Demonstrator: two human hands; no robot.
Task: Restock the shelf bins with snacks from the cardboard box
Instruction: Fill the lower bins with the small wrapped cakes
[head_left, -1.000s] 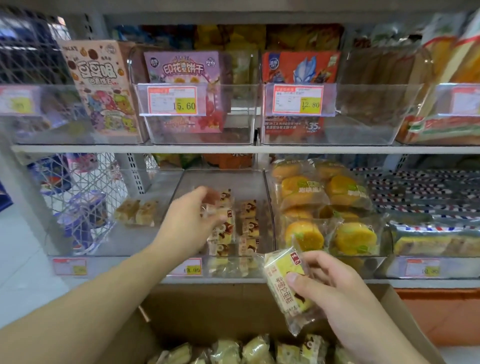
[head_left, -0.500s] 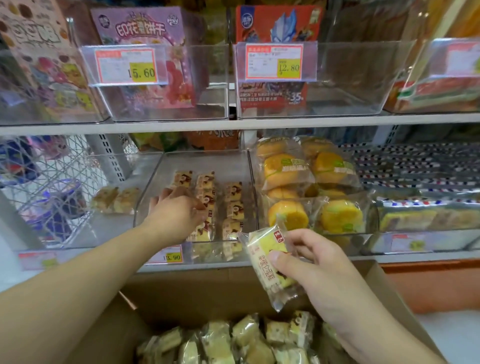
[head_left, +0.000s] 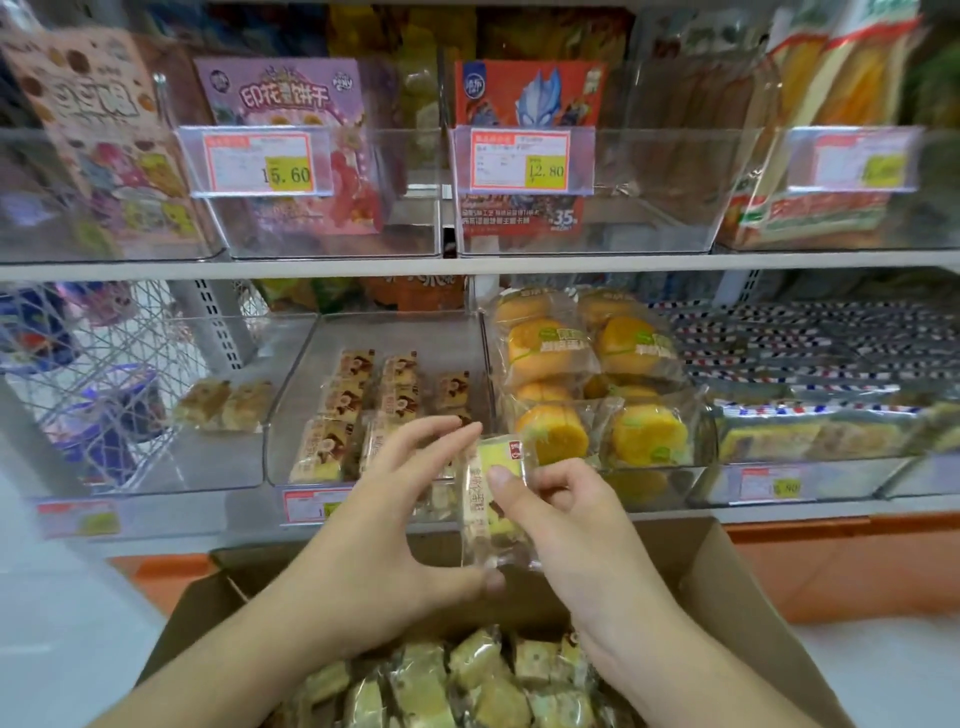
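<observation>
Step in hand, as I judge it: passing one snack packet (head_left: 493, 499) between hands at frame centre, above the cardboard box (head_left: 753, 587). My right hand (head_left: 566, 525) pinches it; my left hand (head_left: 384, 525) closes fingers and thumb around its ends. Next: left grip secure, right releases, then place in the clear bin (head_left: 291, 415) just above.

My two arms come in from the bottom of the frame, bare from the forearms down; no sleeve edge shows anywhere along them. My left hand (head_left: 384, 525) wears nothing: no glove, no ring, no watch or band at the wrist. My right hand (head_left: 566, 525) is just as plain, bare at the wrist and fingers. The nails I can see, on the thumb of each hand, are cut short and carry no polish. Both forearms are smooth and unmarked, with no tattoo, bandage or jewellery in sight.
</observation>
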